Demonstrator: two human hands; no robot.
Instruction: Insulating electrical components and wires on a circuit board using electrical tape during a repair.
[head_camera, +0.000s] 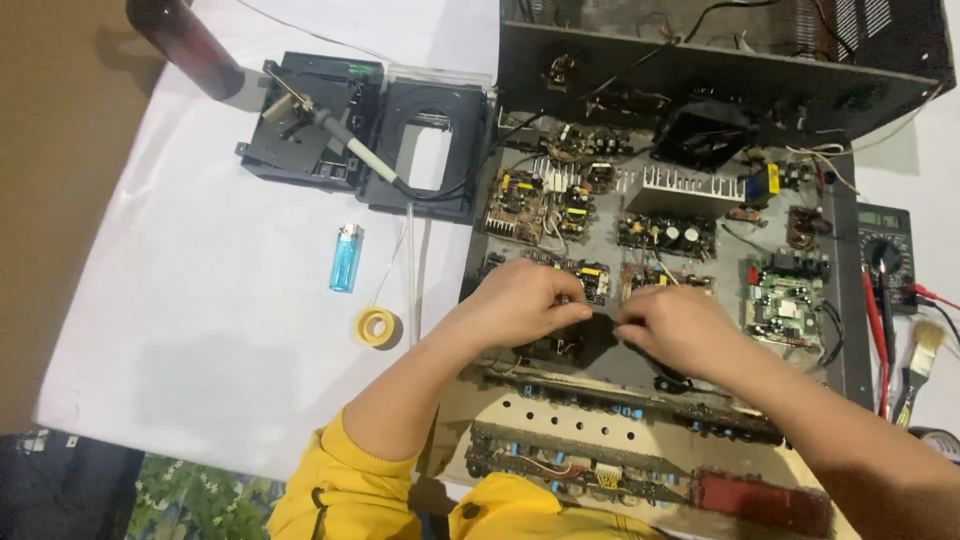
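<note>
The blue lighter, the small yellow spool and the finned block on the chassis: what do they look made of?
The blue lighter looks like translucent plastic with a shiny metal cap. The yellow spool seems a plastic reel, with thin pale wire trailing off it, probably solder. The finned block looks like bare aluminium, with matte silver ribs. Both hands, the left hand and the right hand, grip a dark part, too blurred to judge.

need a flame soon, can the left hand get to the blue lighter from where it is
Probably yes. The left hand is busy at the small black part in the chassis, but the blue lighter lies on bare white cloth to its left, nothing between.
</note>
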